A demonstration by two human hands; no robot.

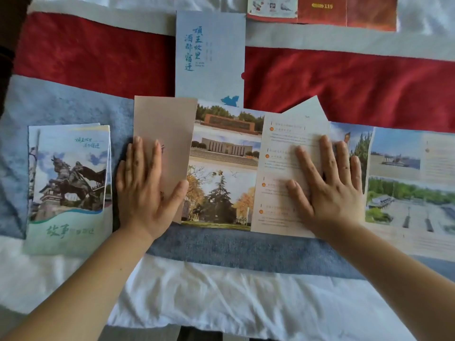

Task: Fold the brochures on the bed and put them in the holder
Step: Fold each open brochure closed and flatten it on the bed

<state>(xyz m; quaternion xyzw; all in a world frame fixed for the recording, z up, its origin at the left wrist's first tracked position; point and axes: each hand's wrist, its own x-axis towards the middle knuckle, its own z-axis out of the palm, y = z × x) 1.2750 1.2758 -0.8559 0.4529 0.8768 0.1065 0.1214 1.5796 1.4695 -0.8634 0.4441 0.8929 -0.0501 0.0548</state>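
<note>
Left hand [145, 193], right hand [330, 188] — flat, splayed — on unfolded brochure [221, 168]

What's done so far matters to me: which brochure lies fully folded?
The horse-statue brochure, left of the left hand, closed to one panel. The middle brochure is partly open; the right brochure and red brochure lie spread out.

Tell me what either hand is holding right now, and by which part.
Nothing is gripped. The left hand presses flat on the tan folded panel of the brochure; the right hand presses flat on its text panel.
</note>
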